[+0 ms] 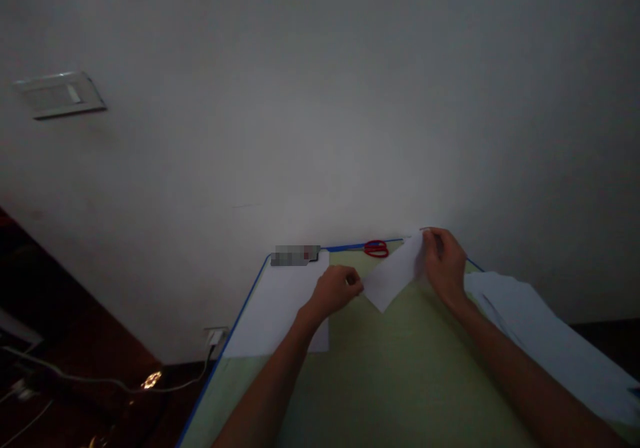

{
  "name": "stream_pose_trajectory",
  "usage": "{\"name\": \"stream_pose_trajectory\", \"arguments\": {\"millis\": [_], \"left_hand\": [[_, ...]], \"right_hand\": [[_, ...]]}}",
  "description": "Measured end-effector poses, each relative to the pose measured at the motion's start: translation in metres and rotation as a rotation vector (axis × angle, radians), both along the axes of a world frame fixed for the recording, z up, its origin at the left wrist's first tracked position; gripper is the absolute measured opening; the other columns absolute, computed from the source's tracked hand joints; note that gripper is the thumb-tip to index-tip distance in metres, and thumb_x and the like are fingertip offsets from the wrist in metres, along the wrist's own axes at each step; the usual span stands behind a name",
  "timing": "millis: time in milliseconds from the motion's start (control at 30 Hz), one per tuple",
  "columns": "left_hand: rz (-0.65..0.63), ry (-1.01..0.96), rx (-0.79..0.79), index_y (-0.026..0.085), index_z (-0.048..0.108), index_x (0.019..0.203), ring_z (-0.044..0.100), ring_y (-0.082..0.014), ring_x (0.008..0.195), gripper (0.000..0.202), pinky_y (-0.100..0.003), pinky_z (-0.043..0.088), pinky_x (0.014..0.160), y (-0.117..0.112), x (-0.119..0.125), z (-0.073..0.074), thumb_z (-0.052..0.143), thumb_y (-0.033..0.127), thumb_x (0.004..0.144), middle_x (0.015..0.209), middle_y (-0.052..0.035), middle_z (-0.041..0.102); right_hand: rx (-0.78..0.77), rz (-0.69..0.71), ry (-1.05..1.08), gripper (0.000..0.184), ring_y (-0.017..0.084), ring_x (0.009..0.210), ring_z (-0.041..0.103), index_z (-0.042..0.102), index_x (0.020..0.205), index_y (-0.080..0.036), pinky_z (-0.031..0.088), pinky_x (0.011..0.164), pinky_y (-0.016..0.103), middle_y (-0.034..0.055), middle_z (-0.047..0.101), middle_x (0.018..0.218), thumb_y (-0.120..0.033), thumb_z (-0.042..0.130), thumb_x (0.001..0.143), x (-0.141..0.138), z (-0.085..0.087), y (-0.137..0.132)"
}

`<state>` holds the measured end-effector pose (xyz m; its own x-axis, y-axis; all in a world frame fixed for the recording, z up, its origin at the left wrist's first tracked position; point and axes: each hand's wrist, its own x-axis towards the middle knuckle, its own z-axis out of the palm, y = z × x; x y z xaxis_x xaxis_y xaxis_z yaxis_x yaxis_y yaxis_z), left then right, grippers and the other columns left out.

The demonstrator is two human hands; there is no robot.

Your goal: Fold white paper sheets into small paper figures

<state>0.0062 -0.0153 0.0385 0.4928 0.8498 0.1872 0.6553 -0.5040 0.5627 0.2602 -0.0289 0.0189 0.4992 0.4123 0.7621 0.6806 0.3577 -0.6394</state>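
A small piece of white paper (393,278) is stretched between my two hands above the table, one corner pointing down toward me. My left hand (336,289) pinches its left corner between thumb and fingers. At the upper right end, my right hand (445,261) grips the paper, its fingers closed. Just behind the paper lie scissors with red handles (376,249), close to the table's back edge. Left of my left hand rests a white sheet (280,301), with a blurred-out patch at its top.
The greenish table (380,381) has a blue edge and stands against a grey wall (320,115). A pile of white sheets (545,341) lies at the right. On the left are a wall switch (63,95), a plugged-in socket (216,336) and a trailing cable (115,383).
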Motion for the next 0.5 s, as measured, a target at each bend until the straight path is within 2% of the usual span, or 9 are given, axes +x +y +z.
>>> {"name": "stream_pose_trajectory", "arguments": {"millis": [167,367,500], "left_hand": [[0.075,0.059,0.114,0.02,0.077,0.079,0.065,-0.0213,0.077,0.013,-0.031,0.045,0.075,0.0001,-0.0032,-0.0024,0.065,0.022,0.08,0.082,-0.0073,0.075],[0.111,0.038,0.181,0.021,0.077,0.082,0.065,-0.0224,0.078,0.013,-0.031,0.044,0.074,0.001,-0.003,-0.0051,0.064,0.022,0.084,0.081,-0.0072,0.074],[0.173,-0.034,0.227,0.022,0.076,0.088,0.064,-0.0209,0.08,0.016,-0.03,0.045,0.079,0.0058,-0.0043,-0.0068,0.061,0.023,0.091,0.085,-0.0062,0.073]], "right_hand": [[0.047,0.044,-0.009,0.032,0.026,0.092,0.064,0.067,0.101,-0.017,0.049,0.086,0.041,0.0113,0.071,0.097,-0.044,0.048,0.1,-0.0074,-0.0005,-0.0018],[0.099,-0.024,-0.015,0.031,0.026,0.093,0.062,0.066,0.103,-0.017,0.047,0.087,0.042,0.0113,0.069,0.097,-0.042,0.048,0.101,-0.0077,0.0012,-0.003],[0.175,-0.056,-0.098,0.03,0.026,0.096,0.058,0.068,0.102,-0.018,0.046,0.091,0.044,0.01,0.064,0.098,-0.041,0.049,0.102,-0.0088,0.0054,-0.0072]]}}
